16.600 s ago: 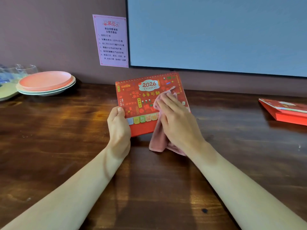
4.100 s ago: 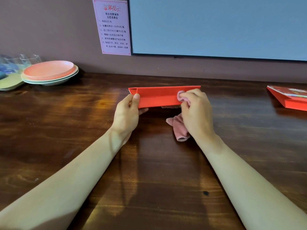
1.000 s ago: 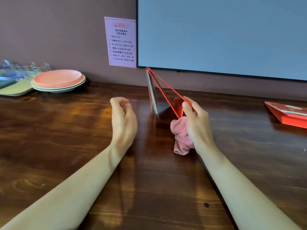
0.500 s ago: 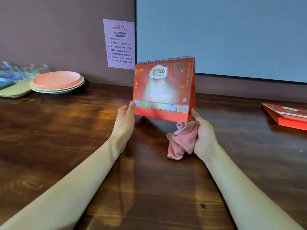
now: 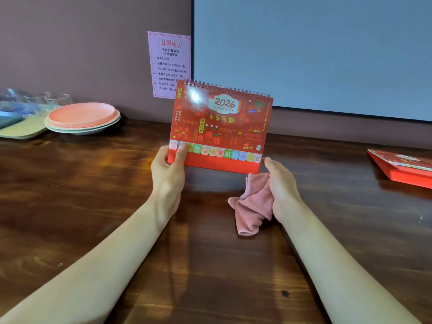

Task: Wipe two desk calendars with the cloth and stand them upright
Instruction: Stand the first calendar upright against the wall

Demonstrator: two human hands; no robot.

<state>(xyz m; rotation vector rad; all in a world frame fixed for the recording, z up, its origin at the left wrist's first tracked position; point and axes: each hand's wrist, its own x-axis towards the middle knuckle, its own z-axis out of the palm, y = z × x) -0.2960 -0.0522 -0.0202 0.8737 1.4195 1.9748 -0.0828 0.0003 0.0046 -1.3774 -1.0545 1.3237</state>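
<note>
The left hand (image 5: 168,176) pinches the lower left corner of a red spiral-bound desk calendar (image 5: 222,127), thumb on the printed front and fingers behind. The right hand (image 5: 281,190) is curled round a bunched pink terry cloth (image 5: 251,206), which hangs from the palm down to the desk, and its thumb tip touches the calendar's lower right corner. Both forearms reach in from the near edge. The calendar is upright between the hands, face toward the viewer and slightly tilted; whether its base rests on the desk cannot be told. A second red calendar (image 5: 402,168) lies flat far to the right. The desk (image 5: 210,265) is dark, glossy wood with visible grain. At the far left, a stack of coral and pale green plates (image 5: 81,118) sits beside clear glasses (image 5: 46,101). Behind, a pink paper notice (image 5: 169,64) hangs on the mauve wall, next to a large blue-grey dark-framed panel (image 5: 304,54).
</note>
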